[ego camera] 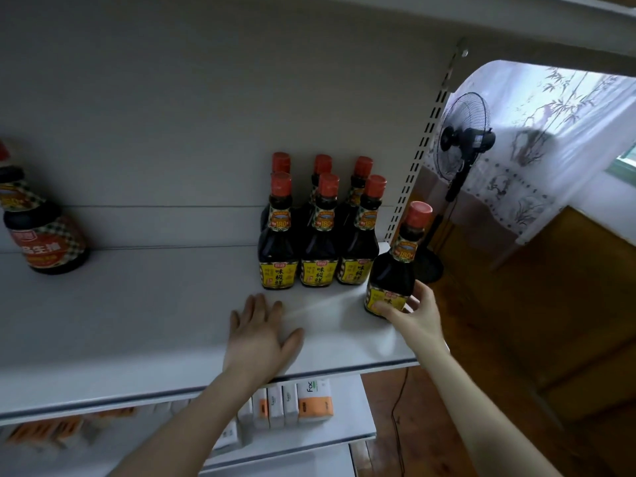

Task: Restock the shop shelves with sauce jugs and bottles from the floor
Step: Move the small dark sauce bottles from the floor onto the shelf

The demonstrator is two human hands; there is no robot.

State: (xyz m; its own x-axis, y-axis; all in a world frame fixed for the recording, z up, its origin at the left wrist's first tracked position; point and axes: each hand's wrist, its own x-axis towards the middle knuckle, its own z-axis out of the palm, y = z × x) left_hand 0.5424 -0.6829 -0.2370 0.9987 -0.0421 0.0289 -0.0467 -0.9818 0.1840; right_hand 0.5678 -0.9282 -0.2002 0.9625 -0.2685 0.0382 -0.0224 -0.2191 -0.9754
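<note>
My right hand [409, 316] grips the base of a dark sauce bottle [395, 266] with a red cap and yellow label, standing at the right front corner of the white shelf [155, 321]. Several matching bottles [318, 232] stand in two rows just behind and to its left. My left hand [260, 335] rests flat on the shelf, fingers straight, in front of those rows. A larger dark sauce jug [41, 232] with a red label stands at the shelf's far left.
The shelf below holds white and orange boxes [303, 401]. A slotted upright [418, 156] marks the shelf's right end. Beyond it stand a black pedestal fan [461, 139], a table with a white printed cloth [537, 160] and brown wooden floor.
</note>
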